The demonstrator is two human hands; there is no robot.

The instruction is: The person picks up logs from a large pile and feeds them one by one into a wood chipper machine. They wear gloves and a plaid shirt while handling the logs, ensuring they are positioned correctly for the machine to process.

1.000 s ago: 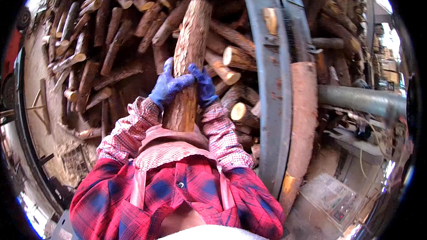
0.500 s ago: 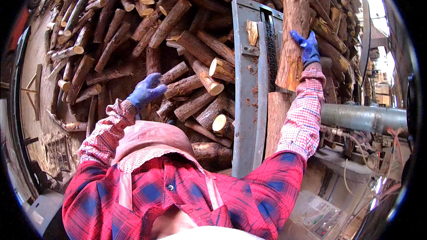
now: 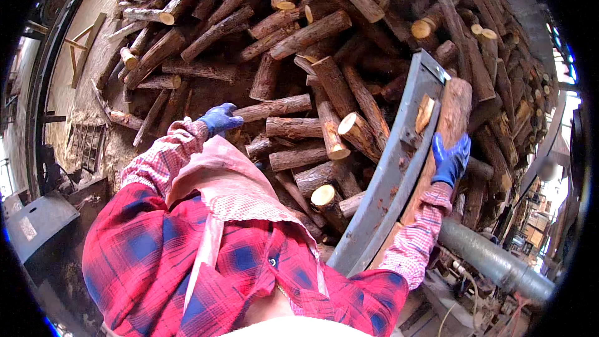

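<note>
My left hand (image 3: 219,120), in a blue glove, is closed around the near end of a bark-covered log (image 3: 274,107) at the edge of the pile. Just below that one, another log (image 3: 296,127) lies on the pile. On the right, my gloved right hand (image 3: 450,157) presses on top of a long reddish-brown log (image 3: 454,109), thumb and fingers spread. That log lies along a grey metal trough (image 3: 390,175), beside its raised side wall. A split wood chip (image 3: 425,113) sits on the trough's rim.
Heaped logs (image 3: 321,34) fill the ground ahead. A thick metal cylinder (image 3: 496,262) extends right from the trough, with hoses near it. At far left are a grey metal box (image 3: 40,224) and a wooden frame (image 3: 84,47).
The view has turned right. My left hand has reached the log's end and closed on it. The log under my right hand, tilted up before, now lies lower along the trough.
</note>
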